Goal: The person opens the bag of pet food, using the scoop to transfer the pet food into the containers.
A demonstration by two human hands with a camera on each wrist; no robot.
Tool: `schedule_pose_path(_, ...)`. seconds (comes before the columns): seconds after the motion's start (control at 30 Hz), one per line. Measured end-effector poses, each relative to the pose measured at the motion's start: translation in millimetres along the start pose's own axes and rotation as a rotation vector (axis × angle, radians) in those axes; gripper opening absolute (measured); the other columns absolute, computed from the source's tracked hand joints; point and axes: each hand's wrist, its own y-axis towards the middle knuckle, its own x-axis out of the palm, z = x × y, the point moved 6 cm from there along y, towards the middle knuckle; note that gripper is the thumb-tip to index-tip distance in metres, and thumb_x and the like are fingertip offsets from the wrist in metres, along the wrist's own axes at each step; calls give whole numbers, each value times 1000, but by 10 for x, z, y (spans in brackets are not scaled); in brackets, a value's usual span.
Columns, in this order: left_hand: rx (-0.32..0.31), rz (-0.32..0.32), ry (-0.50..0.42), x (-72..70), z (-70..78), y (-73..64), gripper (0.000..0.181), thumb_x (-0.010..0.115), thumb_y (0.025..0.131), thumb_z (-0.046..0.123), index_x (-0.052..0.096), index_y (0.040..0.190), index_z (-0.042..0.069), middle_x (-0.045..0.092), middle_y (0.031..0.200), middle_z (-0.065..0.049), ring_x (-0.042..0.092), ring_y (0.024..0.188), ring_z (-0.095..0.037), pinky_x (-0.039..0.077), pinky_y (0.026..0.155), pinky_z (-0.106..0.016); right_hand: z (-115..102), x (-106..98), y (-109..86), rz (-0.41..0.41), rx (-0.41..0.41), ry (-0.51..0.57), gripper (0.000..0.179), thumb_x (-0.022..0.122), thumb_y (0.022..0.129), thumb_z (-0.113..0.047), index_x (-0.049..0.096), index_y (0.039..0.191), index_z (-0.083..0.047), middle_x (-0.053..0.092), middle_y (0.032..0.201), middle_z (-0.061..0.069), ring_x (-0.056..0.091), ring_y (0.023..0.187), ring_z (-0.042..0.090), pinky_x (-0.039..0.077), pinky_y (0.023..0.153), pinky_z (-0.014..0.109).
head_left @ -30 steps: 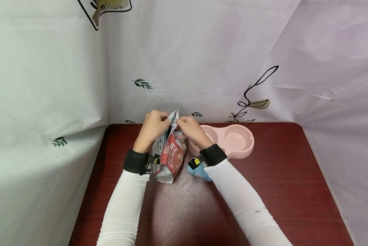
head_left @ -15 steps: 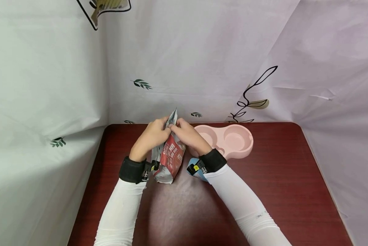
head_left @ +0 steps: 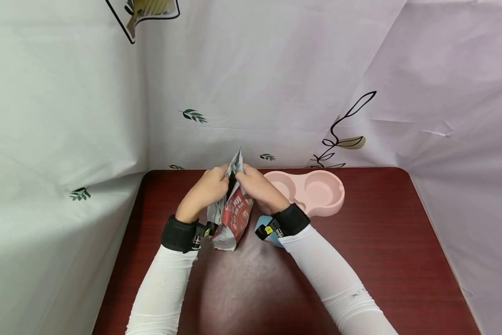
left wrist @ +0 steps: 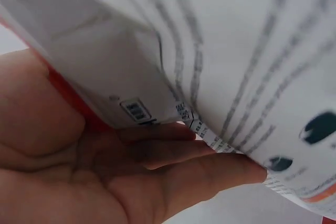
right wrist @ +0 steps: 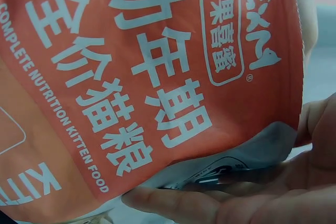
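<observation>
A red and white bag of kitten food (head_left: pixel 236 215) stands tilted on the table, its top edge pointing up. My left hand (head_left: pixel 206 188) pinches the left side of the bag's top between thumb and fingers. The right side of the top is pinched by my right hand (head_left: pixel 261 187). A dark gap shows between the two sides, below the peaked top. In the left wrist view, my fingers (left wrist: pixel 210 182) lie against the bag's white printed side. The red front panel (right wrist: pixel 152 66) fills most of the right wrist view, with my fingers along its edge.
A pink double bowl (head_left: pixel 300 184) stands right of the bag, near the back edge of the dark red table (head_left: pixel 385 242). Under my right wrist lies a blue object (head_left: pixel 264 219), mostly hidden. White printed cloth (head_left: pixel 276 83) hangs behind and at both sides.
Both hands first came closer together and lower on the bag's top. Since then they have drawn slightly apart, and the dark gap between the bag's sides is wider.
</observation>
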Motion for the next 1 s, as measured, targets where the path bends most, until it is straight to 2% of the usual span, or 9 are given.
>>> schedule_pose_path(0.2, -46, 5, -24, 21, -51, -14, 52, 39, 99, 15, 33, 148, -2, 49, 141, -24, 53, 116, -32, 48, 89, -48, 16, 38, -18, -59, -8, 93, 44, 43, 100, -17, 39, 143, -11, 39, 73, 3, 27, 54, 15, 28, 58, 38)
schedule_pose_path(0.33, -54, -45, -24, 50, -69, -37, 59, 36, 98, 13, 18, 152, -4, 24, 157, -24, 35, 136, -29, 40, 100, -46, 1, 22, -41, -65, -37, 91, 42, 38, 99, -11, 37, 141, -8, 41, 80, 6, 29, 56, 16, 29, 60, 40)
schedule_pose_path(0.4, -60, -60, -30, 57, -66, -49, 56, 32, 101, 11, 15, 152, -5, 18, 159, -25, 51, 120, -30, 43, 93, -46, 2, 10, -43, -60, -44, 112, 43, 35, 100, -9, 33, 143, -5, 49, 99, 12, 38, 65, 17, 33, 65, 41)
schedule_pose_path(0.47, -74, -65, -29, 54, -60, -62, 54, 29, 103, 11, 15, 152, -5, 26, 155, -29, 58, 80, -26, 46, 76, -42, 11, 0, -45, -60, -48, 147, 44, 34, 101, -6, 30, 145, -1, 48, 117, 22, 46, 78, 20, 39, 72, 42)
schedule_pose_path(0.57, -97, -52, -25, 39, -35, -88, 51, 28, 104, 11, 17, 153, -3, 56, 119, -27, 30, 45, -17, 38, 54, -34, 27, -43, -58, -39, -56, 126, 46, 34, 99, -4, 31, 145, 3, 46, 132, 30, 51, 94, 25, 45, 76, 41)
schedule_pose_path(0.67, -129, -39, -26, 28, -20, -122, 50, 26, 106, 13, 18, 154, 1, 52, 73, -14, 26, 40, -12, 34, 45, -29, 36, -111, -99, -15, -62, 29, 47, 34, 98, -2, 32, 146, 3, 50, 129, 31, 53, 82, 28, 46, 69, 40)
schedule_pose_path(0.73, -142, -29, -20, 16, -5, -148, 50, 26, 106, 13, 18, 154, 1, 51, 69, -12, 25, 39, -11, 32, 44, -28, 28, -161, -136, -5, -69, -67, 50, 32, 100, -2, 29, 150, -1, 48, 136, 28, 47, 68, 30, 45, 64, 44)
schedule_pose_path(0.87, -163, -12, -14, -14, 15, -209, 50, 25, 105, 11, 18, 153, -1, 58, 86, -21, 24, 41, -12, 31, 46, -29, -29, -226, -204, -9, -101, -178, 54, 28, 101, -1, 22, 154, -5, 30, 156, 20, 55, 92, 39, 45, 83, 51)
schedule_pose_path(1.0, -167, 15, -16, -49, 30, -260, 50, 25, 105, 10, 20, 153, 0, 53, 76, -16, 24, 41, -13, 31, 45, -29, -62, -255, -232, -19, -120, -199, 55, 27, 99, 2, 24, 153, -5, 28, 158, 18, 48, 122, 42, 40, 102, 49)
